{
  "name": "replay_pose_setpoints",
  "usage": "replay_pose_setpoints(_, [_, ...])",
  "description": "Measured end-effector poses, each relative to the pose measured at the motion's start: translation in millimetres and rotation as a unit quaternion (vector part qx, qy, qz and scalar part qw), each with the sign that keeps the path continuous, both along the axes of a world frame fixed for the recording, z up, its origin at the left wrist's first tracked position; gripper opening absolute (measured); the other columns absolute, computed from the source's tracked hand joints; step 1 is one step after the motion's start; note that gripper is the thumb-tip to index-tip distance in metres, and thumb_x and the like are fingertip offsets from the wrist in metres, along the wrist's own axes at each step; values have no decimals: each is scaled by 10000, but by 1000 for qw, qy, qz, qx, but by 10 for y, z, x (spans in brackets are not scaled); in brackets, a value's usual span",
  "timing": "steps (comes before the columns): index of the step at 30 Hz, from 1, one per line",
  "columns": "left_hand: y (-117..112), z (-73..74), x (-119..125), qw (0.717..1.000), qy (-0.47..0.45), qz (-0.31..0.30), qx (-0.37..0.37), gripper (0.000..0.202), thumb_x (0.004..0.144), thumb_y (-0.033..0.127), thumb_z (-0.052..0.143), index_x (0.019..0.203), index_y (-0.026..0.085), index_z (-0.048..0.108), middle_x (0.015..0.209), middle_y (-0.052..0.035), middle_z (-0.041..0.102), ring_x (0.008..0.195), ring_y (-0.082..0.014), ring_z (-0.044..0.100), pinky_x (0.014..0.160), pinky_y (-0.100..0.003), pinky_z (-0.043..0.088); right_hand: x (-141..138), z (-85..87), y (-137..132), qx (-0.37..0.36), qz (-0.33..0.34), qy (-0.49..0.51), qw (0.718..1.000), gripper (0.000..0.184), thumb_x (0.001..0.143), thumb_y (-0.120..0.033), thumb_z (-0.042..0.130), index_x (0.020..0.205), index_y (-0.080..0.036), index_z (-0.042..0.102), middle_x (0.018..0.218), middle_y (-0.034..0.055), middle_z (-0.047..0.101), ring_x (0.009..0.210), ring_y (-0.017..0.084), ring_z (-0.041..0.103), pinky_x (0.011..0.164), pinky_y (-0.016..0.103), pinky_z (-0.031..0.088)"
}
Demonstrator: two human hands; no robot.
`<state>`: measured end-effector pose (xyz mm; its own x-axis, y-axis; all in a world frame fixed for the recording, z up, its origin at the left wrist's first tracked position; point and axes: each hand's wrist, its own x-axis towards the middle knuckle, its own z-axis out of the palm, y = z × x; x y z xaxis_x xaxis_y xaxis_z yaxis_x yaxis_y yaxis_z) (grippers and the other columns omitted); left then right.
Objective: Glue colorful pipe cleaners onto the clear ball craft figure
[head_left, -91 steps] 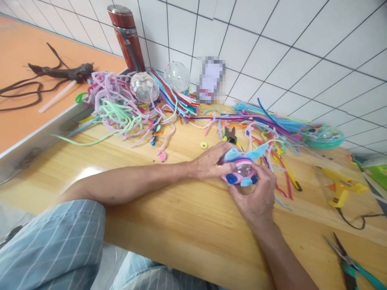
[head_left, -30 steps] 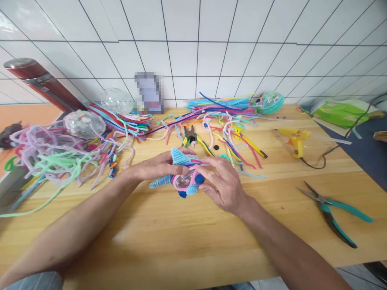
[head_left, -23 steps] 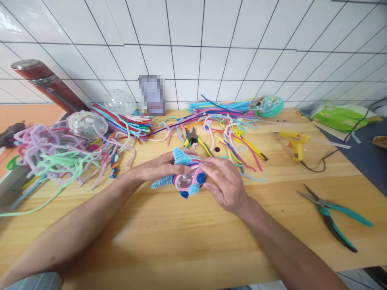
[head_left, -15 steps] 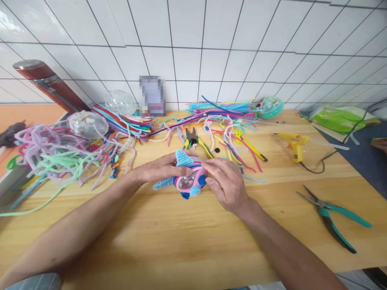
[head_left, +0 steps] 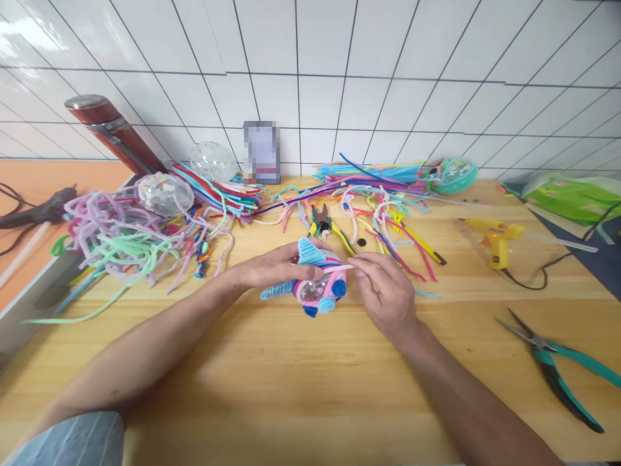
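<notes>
A small fish-like figure point(head_left: 314, 292) sits above the middle of the wooden table. It has a clear ball body wrapped in pink and blue pipe cleaner, with light blue ribbed fins and dark blue and light blue round parts. My left hand point(head_left: 274, 266) is closed around its upper left side, with the thumb across the front. A pale pink pipe cleaner point(head_left: 343, 267) sticks out from the figure's right side. Its outer end is pinched between the thumb and fingers of my right hand point(head_left: 389, 291), which is apart from the body.
Cutting pliers point(head_left: 322, 221), a yellow-handled cutter point(head_left: 422, 244) and loose pipe cleaners point(head_left: 369, 175) lie behind my hands. Teal-handled pliers point(head_left: 546, 346) and a yellow glue gun point(head_left: 497, 243) are on the right. A pipe cleaner heap point(head_left: 114, 226) and a brown flask point(head_left: 114, 133) stand left.
My right hand has drawn away from the figure to the right, and the pink pipe cleaner now shows stretched between them. My left hand keeps its hold. The whole view has shifted.
</notes>
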<state>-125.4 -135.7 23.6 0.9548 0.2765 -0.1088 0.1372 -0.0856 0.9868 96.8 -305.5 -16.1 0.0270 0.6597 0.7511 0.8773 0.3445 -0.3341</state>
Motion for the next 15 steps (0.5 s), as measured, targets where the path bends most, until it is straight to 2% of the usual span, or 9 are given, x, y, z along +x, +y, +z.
replay_pose_setpoints(6, [-5, 14, 6, 1000, -14, -3, -13, 553, 985, 503, 813, 1443, 227, 677, 1375, -96, 777, 1244, -278, 733, 1087, -391, 578, 11, -23, 27, 6, -5, -25, 1000, 347, 1023, -75, 633, 1230, -265, 837, 1050, 65, 823, 965, 214, 799, 845, 359, 659])
replay_pose_setpoints(11, [-21, -16, 1, 1000, -7, 2, -3, 592, 977, 522, 812, 1457, 215, 654, 1382, -106, 766, 1232, -276, 736, 1048, -378, 589, 6, 9, 28, 29, -14, -12, 999, 337, 1035, -87, 664, 1305, -255, 774, 1090, 80, 839, 1011, 232, 807, 913, 391, 665])
replay_pose_setpoints(15, [-43, -51, 6, 1000, -12, 6, 19, 603, 978, 522, 813, 1476, 226, 646, 1418, -98, 748, 1253, -272, 725, 1054, -366, 579, 19, 28, 37, 57, 1, -20, 998, 302, 1007, -66, 711, 1244, -246, 762, 1072, 78, 825, 1021, 233, 787, 929, 391, 643])
